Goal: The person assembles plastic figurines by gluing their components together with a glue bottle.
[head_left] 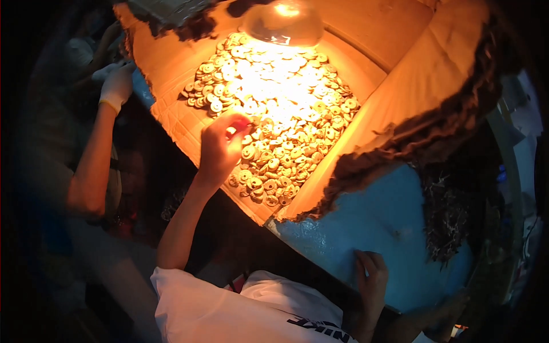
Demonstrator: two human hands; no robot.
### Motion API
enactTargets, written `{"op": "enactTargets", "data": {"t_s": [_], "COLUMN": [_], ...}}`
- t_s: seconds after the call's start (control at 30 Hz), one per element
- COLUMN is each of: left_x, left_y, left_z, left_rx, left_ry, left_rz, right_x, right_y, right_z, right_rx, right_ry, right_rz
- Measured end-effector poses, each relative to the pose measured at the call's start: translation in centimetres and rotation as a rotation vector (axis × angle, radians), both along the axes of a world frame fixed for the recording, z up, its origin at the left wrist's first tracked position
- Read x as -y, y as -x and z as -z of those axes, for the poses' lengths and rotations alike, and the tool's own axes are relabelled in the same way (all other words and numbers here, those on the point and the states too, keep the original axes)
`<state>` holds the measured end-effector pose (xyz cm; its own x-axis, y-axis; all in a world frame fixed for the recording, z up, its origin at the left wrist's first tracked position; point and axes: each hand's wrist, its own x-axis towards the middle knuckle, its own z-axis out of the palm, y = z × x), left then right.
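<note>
My left hand (220,146) reaches over the near left side of a pile of small round discs (286,154), many with a dark hole in the middle. Thumb and forefinger are pinched together at the edge of the pile; whatever lies between their tips is too small and glaringly lit to make out. The discs lie in an open cardboard box (183,123) under a glowing lamp (284,24), which washes out the centre of the pile. In dim light, my right hand (373,277) rests at the near edge of a blue surface (372,217), its fingers loosely bent and apart.
The box's torn, ragged flap (412,123) rises on the right. A tangle of thin, dark, twiggy pieces (446,220) lies on the blue surface. At the left, another person's white-gloved hand (117,88) is beside the box. A further person's arm (437,317) shows dimly at lower right.
</note>
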<state>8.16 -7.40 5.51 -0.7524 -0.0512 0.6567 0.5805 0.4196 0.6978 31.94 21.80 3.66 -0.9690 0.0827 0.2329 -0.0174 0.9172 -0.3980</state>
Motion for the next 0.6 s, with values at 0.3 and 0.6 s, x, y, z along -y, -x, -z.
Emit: {"op": "enactTargets", "data": {"t_s": [0.3,0.6], "left_x": [-1.2,-16.3], "left_y": [-15.2,-14.2], "left_z": [1.1,1.5], "left_rx": [-0.138,0.368], "left_ry": [0.253,0.144], "left_rz": [0.061,0.693], "right_x": [-1.6,-3.1], "right_y": [-0.6,-3.4], "right_z": [0.4,1.1], "right_rx": [-0.065,-0.122], "right_ry": [0.041,0.167], "right_rz": [0.01,0.042]}}
